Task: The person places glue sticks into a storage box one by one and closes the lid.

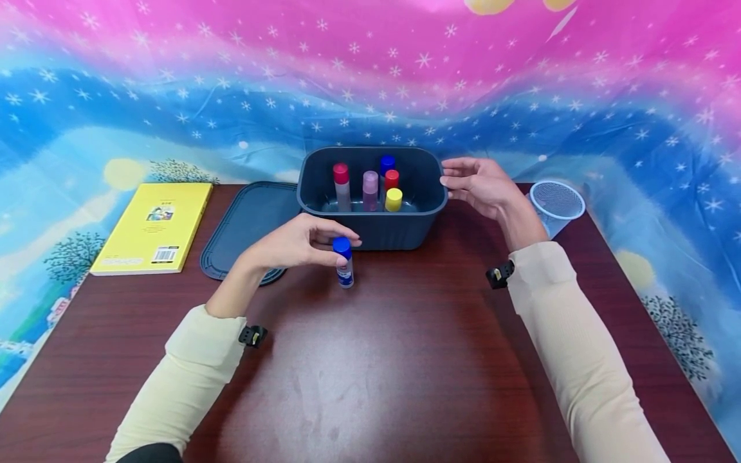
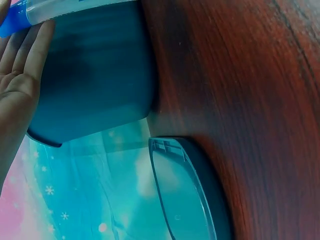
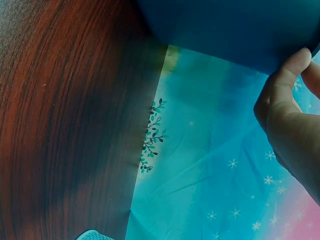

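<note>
My left hand point(image 1: 298, 241) pinches a small blue-capped tube point(image 1: 345, 273), like a glue stick, between thumb and fingers. The tube stands upright just in front of a dark grey plastic bin point(image 1: 370, 230). In the left wrist view its blue cap point(image 2: 14, 21) and clear body show at the top edge. Inside the bin are several upright tubes, among them a red-capped one point(image 1: 341, 177), a purple one point(image 1: 370, 186) and a yellow-capped one point(image 1: 393, 199). My right hand point(image 1: 477, 186) touches the bin's right rim with its fingertips, its fingers loosely extended.
The bin's dark lid point(image 1: 249, 218) lies on the table point(image 1: 405, 360), left of the bin. Farther left is a yellow book point(image 1: 156, 225). A light blue mesh holder point(image 1: 557, 206) stands beyond my right wrist. A printed cloth point(image 1: 370, 77) hangs behind the table.
</note>
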The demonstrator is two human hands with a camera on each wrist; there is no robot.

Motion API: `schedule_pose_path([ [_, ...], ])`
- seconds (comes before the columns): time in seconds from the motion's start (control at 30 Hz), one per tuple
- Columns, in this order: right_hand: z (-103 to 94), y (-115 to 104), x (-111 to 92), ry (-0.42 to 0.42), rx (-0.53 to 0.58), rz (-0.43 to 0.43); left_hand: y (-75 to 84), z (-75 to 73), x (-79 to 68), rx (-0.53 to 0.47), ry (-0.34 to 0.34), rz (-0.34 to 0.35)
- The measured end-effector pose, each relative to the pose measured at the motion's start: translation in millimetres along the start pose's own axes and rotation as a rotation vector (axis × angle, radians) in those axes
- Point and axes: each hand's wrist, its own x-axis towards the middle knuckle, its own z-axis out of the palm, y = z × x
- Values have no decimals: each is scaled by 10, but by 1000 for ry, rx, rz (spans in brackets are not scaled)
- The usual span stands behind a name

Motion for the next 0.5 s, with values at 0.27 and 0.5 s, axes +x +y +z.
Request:
schedule_pose_path([
  [0.27, 4, -1, -7, 4, -1, 2, 6, -5, -9, 30, 14, 8],
  [0.5, 5, -6, -5, 2, -11, 0, 45, -12, -28, 30, 47, 16],
])
